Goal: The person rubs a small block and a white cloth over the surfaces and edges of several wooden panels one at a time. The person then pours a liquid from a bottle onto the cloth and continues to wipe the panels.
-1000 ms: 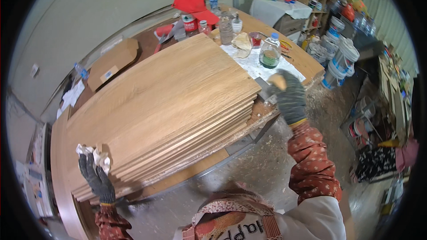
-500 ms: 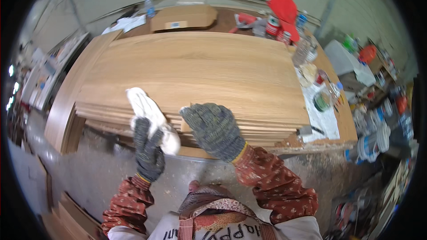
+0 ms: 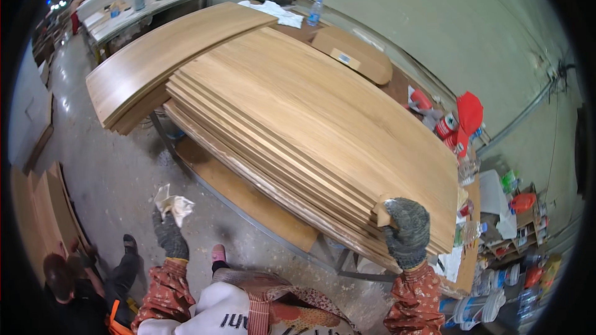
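My left fingers (image 3: pixel 160 219) are closed low on a soft-looking cloth (image 3: pixel 176 206), my right fingers (image 3: pixel 405 211) on a stiffer-looking tan pad (image 3: pixel 382 214) by its edge.

Board stack (image 3: pixel 310 130) lay before you on surface (image 3: pixel 400 90), second pile (image 3: pixel 180 56) at its left end. Behind stack, left to right: cloth (image 3: pixel 279 13), bottle (image 3: pixel 315 12), cardboard piece (image 3: pixel 360 59), then can (image 3: pixel 446 125) beside cap (image 3: pixel 470 115). Panel (image 3: pixel 248 201) sat beneath surface. Your right hand (image 3: pixel 408 231) was at stack's front right edge, pad (image 3: pixel 383 213) in it. Your left hand (image 3: pixel 171 236), with rag (image 3: pixel 176 206), hung over floor (image 3: pixel 112 174), in front of stack. Co-worker (image 3: pixel 74 285) was at your left, buckets (image 3: pixel 484 307) on right.
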A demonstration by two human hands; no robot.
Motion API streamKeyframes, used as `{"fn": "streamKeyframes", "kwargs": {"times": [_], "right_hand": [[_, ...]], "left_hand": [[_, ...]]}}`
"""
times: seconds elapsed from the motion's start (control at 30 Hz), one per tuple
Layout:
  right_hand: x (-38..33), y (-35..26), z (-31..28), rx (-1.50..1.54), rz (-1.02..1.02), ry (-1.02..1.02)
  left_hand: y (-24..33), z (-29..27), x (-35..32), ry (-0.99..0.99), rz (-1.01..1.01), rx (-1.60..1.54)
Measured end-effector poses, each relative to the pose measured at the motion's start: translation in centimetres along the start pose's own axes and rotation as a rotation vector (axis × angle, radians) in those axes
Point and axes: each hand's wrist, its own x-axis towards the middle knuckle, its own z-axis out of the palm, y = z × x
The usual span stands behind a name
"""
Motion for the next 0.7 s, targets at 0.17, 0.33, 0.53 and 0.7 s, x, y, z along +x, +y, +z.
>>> {"fn": "streamKeyframes", "kwargs": {"times": [0.17, 0.33, 0.53, 0.7], "right_hand": [[10.2, -5.8, 6.6, 0.131, -0.126, -0.016], [23.0, -13.1, 14.7, 0.237, -0.289, -0.002], [35.8, -22.1, 22.0, 0.136, -0.344, -0.027], [40.3, -23.8, 24.9, 0.165, -0.337, -0.059]], "left_hand": [[-2.0, 3.3, 0.1, -0.114, -0.183, 0.107], [-0.3, 1.1, 2.9, -0.186, -0.250, -0.115], [-4.3, -9.5, 7.2, 0.108, -0.219, 0.065], [-2.9, -12.2, 9.8, 0.253, -0.387, -0.260]]}}
